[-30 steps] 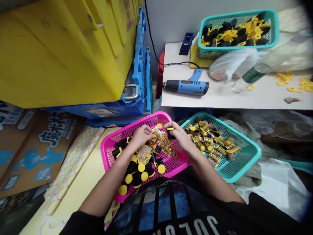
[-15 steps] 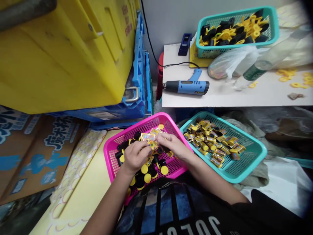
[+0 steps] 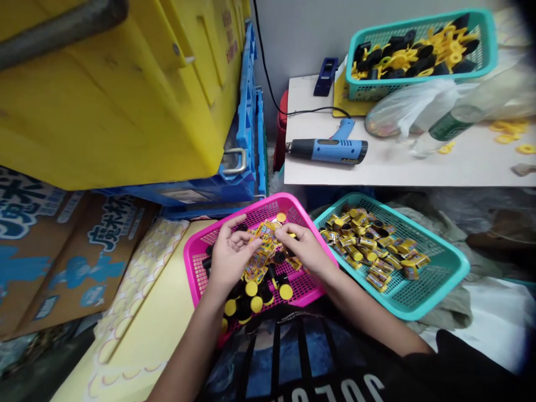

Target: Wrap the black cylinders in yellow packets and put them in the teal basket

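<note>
A pink basket (image 3: 293,202) sits in front of me, holding black cylinders with yellow caps (image 3: 256,304) and a pile of yellow printed film sleeves (image 3: 256,268). My right hand (image 3: 307,248) pinches a yellow printed sleeve (image 3: 268,230) between thumb and fingertips above the pile. Just left of it, my left hand (image 3: 232,254) is open, its fingers apart and slightly curled. Its thumb lies close to the sleeve; whether it touches is unclear. To the right, a teal basket (image 3: 439,279) contains several sleeve-wrapped cylinders (image 3: 368,240).
Beyond the baskets, a white table (image 3: 318,176) bears a blue heat gun (image 3: 335,151), a bottle (image 3: 450,125) and a teal basket of black and yellow parts (image 3: 419,56). A yellow crate (image 3: 125,123) overhangs the left side, above cardboard boxes (image 3: 75,251).
My left hand has opened its fingers and drawn back slightly from the sleeve. My right hand still pinches at the sleeves. The whole view has shifted a little.
</note>
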`<act>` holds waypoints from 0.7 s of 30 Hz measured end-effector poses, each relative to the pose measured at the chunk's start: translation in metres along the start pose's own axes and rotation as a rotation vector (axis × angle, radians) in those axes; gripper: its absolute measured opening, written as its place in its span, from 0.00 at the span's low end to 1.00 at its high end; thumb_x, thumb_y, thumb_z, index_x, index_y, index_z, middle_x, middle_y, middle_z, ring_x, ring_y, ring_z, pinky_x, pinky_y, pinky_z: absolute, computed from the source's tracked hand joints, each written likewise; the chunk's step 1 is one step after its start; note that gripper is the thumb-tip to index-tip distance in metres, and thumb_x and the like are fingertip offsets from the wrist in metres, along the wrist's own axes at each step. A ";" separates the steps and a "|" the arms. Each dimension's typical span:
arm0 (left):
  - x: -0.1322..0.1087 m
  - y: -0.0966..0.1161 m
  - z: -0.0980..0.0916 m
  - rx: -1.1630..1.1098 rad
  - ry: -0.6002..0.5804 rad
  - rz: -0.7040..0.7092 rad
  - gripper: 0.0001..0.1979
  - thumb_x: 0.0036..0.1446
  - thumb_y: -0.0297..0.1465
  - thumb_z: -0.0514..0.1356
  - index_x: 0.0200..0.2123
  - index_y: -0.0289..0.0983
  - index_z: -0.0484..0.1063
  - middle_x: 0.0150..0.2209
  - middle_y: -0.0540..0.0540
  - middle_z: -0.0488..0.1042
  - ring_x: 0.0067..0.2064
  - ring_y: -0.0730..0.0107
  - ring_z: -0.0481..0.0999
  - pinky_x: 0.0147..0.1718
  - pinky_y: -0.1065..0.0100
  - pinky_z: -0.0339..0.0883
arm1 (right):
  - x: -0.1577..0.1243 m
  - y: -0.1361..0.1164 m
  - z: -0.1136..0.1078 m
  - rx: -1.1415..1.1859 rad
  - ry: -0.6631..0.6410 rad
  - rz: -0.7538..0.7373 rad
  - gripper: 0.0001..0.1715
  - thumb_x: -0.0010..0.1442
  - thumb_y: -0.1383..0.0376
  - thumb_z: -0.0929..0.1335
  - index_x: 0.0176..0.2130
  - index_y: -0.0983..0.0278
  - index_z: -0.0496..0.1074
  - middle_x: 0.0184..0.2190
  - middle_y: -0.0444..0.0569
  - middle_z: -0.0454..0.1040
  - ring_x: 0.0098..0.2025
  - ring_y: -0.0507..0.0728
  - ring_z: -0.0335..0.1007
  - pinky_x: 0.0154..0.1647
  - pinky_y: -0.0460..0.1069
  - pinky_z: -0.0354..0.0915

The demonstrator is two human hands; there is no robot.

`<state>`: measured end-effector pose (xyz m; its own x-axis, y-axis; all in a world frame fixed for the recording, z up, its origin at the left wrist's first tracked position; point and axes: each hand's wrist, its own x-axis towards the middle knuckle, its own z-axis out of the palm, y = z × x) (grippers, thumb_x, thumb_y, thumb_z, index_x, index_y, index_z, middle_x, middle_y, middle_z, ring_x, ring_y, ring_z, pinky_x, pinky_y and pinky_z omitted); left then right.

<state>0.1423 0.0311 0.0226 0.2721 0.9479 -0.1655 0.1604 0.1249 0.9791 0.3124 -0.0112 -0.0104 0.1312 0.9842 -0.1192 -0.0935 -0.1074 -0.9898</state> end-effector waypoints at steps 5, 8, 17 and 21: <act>0.003 0.026 -0.016 0.189 -0.352 -0.125 0.33 0.44 0.26 0.67 0.56 0.40 0.65 0.26 0.53 0.75 0.29 0.70 0.77 0.30 0.70 0.71 | 0.017 -0.014 -0.017 -0.236 -0.313 -0.174 0.14 0.58 0.54 0.68 0.36 0.61 0.77 0.37 0.47 0.76 0.42 0.57 0.70 0.47 0.53 0.62; 0.004 0.031 -0.020 0.195 -0.402 -0.146 0.33 0.45 0.27 0.67 0.56 0.40 0.65 0.25 0.53 0.74 0.29 0.69 0.77 0.29 0.70 0.70 | 0.023 -0.016 -0.015 -0.216 -0.558 -0.148 0.11 0.55 0.56 0.71 0.33 0.61 0.78 0.33 0.46 0.77 0.37 0.56 0.71 0.43 0.51 0.64; -0.007 -0.015 0.003 -0.223 -0.123 -0.211 0.29 0.39 0.34 0.72 0.46 0.38 0.69 0.29 0.52 0.76 0.31 0.71 0.77 0.34 0.69 0.72 | 0.011 0.004 0.010 0.080 -0.152 0.126 0.19 0.47 0.53 0.75 0.24 0.63 0.68 0.22 0.41 0.69 0.26 0.51 0.63 0.30 0.48 0.61; -0.011 -0.024 0.001 -0.280 0.095 -0.212 0.19 0.38 0.37 0.73 0.33 0.36 0.72 0.25 0.53 0.76 0.25 0.75 0.75 0.28 0.72 0.71 | 0.009 0.006 0.003 0.214 -0.131 0.111 0.15 0.55 0.52 0.68 0.32 0.62 0.71 0.30 0.45 0.72 0.33 0.54 0.67 0.36 0.49 0.64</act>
<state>0.1361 0.0180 0.0012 0.1689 0.9138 -0.3693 -0.0661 0.3843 0.9208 0.3097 -0.0022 -0.0176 -0.0187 0.9794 -0.2011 -0.3084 -0.1970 -0.9306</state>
